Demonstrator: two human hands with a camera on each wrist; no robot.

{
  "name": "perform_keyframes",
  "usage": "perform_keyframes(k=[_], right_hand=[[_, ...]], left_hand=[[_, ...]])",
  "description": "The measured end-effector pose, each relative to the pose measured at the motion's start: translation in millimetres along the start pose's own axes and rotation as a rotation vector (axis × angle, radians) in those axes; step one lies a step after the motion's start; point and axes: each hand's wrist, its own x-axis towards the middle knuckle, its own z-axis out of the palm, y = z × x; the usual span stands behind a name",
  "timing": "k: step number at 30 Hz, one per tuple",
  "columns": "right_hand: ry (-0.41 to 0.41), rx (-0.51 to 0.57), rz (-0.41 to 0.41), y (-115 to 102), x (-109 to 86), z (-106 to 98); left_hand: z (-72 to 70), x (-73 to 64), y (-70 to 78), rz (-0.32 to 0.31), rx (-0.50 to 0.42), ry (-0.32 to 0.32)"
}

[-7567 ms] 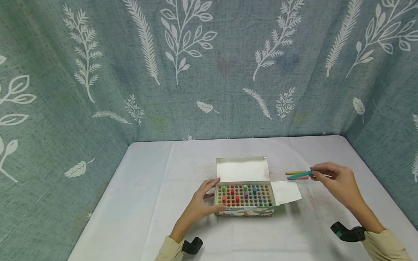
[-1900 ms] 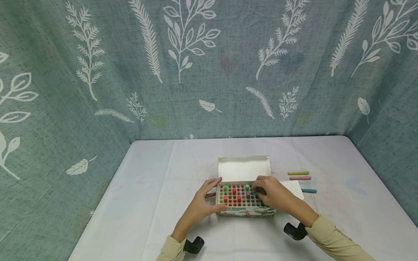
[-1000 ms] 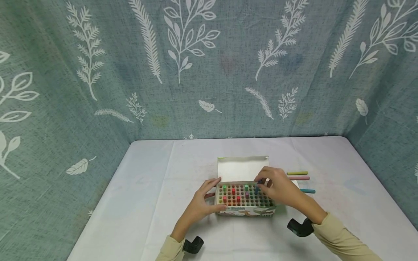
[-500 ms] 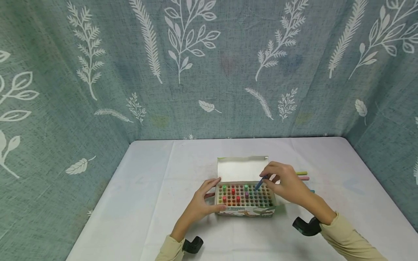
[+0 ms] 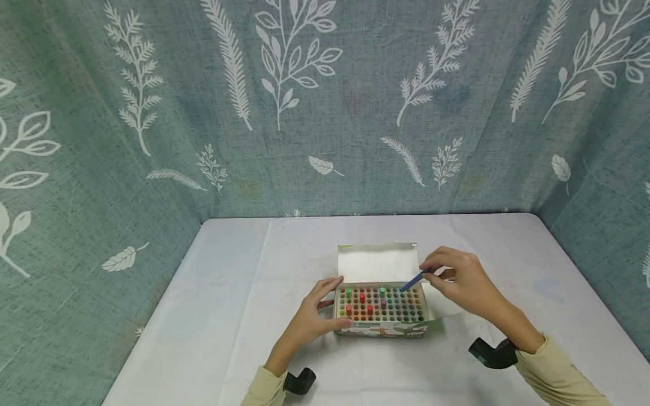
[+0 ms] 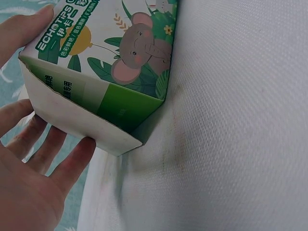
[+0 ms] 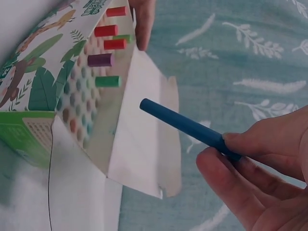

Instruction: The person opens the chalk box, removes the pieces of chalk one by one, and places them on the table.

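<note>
My right hand [image 5: 466, 285] pinches a blue chalk stick [image 5: 412, 281] between thumb and fingertips. The stick slants down over the back right of an open cardboard chalk box [image 5: 383, 329], apart from the holes in the right wrist view. Several red, green and purple chalk sticks [image 7: 100, 60] stand up from the box's grid of holes. My left hand [image 5: 311, 316] grips the box's left end, with the thumb at the front edge. In the left wrist view, its fingers touch the outside of a white end flap [image 6: 72, 113].
The box's white lid [image 5: 377, 263] is raised at the back, and another white flap [image 5: 440, 301] folds out at the right. A white cloth [image 5: 264, 265] covers the table. A green patterned curtain [image 5: 325, 107] encloses the back and sides.
My right hand has drawn the blue chalk stick out of its hole and moved it up and right. The yellow, pink and teal sticks are now behind that hand. My left hand stays put.
</note>
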Motion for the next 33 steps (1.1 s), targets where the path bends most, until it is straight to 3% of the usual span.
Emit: perform_keyframes(k=[10, 33], right_hand=[[0.073, 0.007, 0.007, 2, -6.9, -20], [0.180, 0.004, 0.240, 31, -37.6, -52]], left_hand=[[0.1, -0.2, -1.1, 0.004, -0.007, -0.003], [0.4, 0.4, -2.3, 0.011, -0.011, -0.003]])
